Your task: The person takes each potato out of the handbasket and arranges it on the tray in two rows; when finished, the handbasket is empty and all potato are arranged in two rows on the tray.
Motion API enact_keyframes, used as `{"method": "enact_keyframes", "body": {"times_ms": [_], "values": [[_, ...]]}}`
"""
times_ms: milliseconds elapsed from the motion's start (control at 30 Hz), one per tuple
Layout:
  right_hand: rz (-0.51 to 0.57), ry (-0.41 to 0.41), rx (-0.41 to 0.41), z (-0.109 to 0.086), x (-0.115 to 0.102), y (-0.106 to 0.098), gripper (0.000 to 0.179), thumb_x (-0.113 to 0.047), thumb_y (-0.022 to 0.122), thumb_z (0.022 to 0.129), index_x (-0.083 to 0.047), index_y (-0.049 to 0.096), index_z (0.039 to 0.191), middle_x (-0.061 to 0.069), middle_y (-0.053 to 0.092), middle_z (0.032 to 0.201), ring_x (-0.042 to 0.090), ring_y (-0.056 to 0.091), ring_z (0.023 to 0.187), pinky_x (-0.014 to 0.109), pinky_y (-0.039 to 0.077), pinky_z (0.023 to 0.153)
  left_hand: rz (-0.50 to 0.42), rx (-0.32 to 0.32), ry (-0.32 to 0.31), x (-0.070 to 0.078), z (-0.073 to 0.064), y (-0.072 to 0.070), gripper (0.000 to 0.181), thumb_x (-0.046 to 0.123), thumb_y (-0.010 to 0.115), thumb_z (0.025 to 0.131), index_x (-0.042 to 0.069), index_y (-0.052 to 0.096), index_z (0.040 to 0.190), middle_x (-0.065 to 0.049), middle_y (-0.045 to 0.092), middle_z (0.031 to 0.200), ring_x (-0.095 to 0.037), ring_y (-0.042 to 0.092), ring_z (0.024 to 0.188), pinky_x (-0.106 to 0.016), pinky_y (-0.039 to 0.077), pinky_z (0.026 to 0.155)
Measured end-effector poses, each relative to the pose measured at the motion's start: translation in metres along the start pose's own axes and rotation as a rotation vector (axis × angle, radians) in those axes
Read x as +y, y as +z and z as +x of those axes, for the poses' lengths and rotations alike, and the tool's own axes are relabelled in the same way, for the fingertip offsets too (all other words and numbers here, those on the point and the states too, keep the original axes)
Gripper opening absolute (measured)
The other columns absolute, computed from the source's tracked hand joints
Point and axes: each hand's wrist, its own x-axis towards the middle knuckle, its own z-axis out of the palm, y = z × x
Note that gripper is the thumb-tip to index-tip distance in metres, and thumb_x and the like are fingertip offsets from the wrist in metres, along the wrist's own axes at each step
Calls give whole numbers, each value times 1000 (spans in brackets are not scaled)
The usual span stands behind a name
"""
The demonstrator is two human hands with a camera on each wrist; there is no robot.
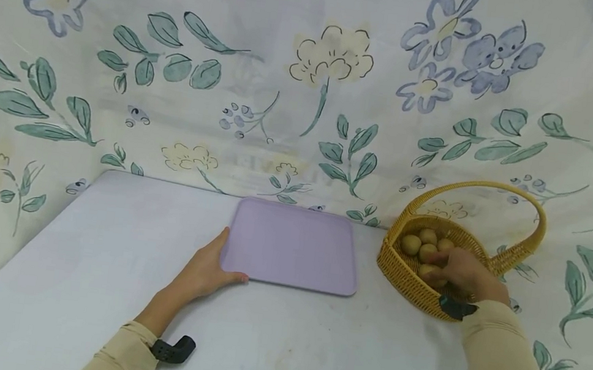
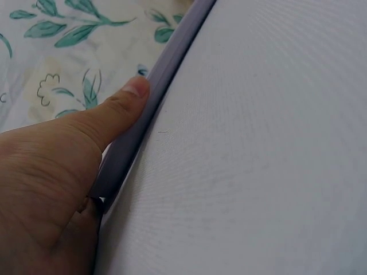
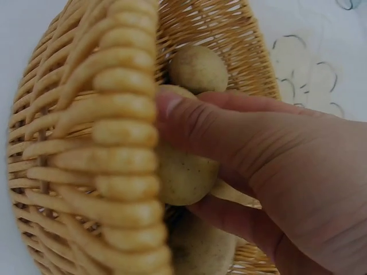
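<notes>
A flat lavender tray [image 1: 291, 246] lies on the white table. My left hand [image 1: 204, 269] rests at its near left corner, fingers along the left side and thumb at the front edge. In the left wrist view the thumb [image 2: 123, 106] touches the tray's rim [image 2: 157, 94]; the other fingers are hidden there. At the right, my right hand [image 1: 460, 272] reaches into a wicker basket [image 1: 404, 278] of several potatoes [image 1: 410, 244]. Its thumb and fingers grip one potato [image 3: 186, 175], which the basket wall partly hides in the right wrist view. Other potatoes lie above and below that one.
The basket's tall arched handle [image 1: 482, 184] rises behind and to the right of the potatoes. Floral cloth [image 1: 270, 40] hangs behind the white table [image 1: 277, 343] and at its sides. The basket stands a short gap to the right of the tray.
</notes>
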Motion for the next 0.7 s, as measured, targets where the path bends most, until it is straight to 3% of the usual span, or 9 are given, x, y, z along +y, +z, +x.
{"method": "enact_keyframes", "body": {"times_ms": [100,167,233,300,367,467,700], "values": [[32,7,14,-4,-4,-4,51,-51,79,86,-15,73,121,20,67,125,35,60,112,46,56,90,1,-6,-5,0,0,-1,130,51,88,75,-7,9,161,-27,16,168,-45,24,154,-56,26,126],[71,12,31,-7,-8,-8,42,-48,79,86,-13,70,107,13,65,104,28,57,98,36,52,75,2,-4,-2,0,1,-2,130,52,87,76,-7,8,161,-26,16,168,-45,23,154,-56,26,126],[95,10,42,-10,-13,-12,37,-45,79,86,-14,64,99,9,59,94,26,52,93,34,47,69,0,4,0,0,1,-3,130,51,87,76,-8,9,161,-27,16,168,-45,23,154,-57,26,126],[60,-34,77,-11,-18,-16,37,-44,78,87,-12,67,102,11,64,97,31,57,98,38,52,74,2,9,0,-1,1,-5,130,51,87,76,-8,9,160,-27,16,168,-45,24,154,-57,26,126],[16,-77,98,-12,-21,-17,44,-45,77,89,-11,72,116,19,69,113,40,60,111,49,56,87,0,10,-5,-1,1,-5,130,51,88,75,-9,9,160,-28,16,168,-46,23,154,-57,26,126],[-29,-114,131,-12,-23,-17,63,-49,76,89,-6,67,134,27,62,137,51,52,130,63,47,106,-2,4,-9,-2,0,-5,131,52,87,75,-9,9,160,-27,15,168,-45,23,154,-56,26,127],[-6,-96,138,-20,-23,-14,73,-59,74,86,-9,65,138,27,59,142,52,46,136,67,42,109,-18,-3,-4,-4,-1,-1,132,54,87,74,-7,9,161,-26,15,168,-45,22,154,-56,25,127]]}}
